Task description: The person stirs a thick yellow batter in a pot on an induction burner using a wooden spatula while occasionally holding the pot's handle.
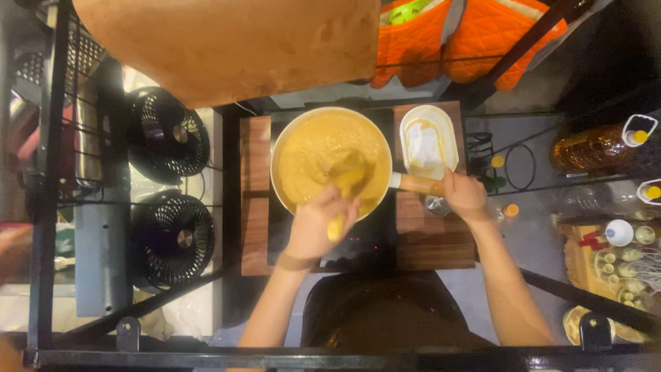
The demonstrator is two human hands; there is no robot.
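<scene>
Your pan (284, 148) sat full of thick tan batter (310, 148), left hand (315, 224) closed around a yellow-handled spatula (344, 186), right hand (465, 195) wrapped on the wooden pan handle (420, 184), smeared white dish (428, 141) at two o'clock, two black fans (169, 186) at nine.

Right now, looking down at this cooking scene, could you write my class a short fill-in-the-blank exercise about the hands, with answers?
1. The left hand holds a yellow-handled spoon in the ____.
2. The right hand grips the pan's wooden ____.
3. The mixture in the pan is ____-brown.
4. The white oval dish lies on the pan's ____ side.

Answers: pan; handle; yellowish; right
</scene>
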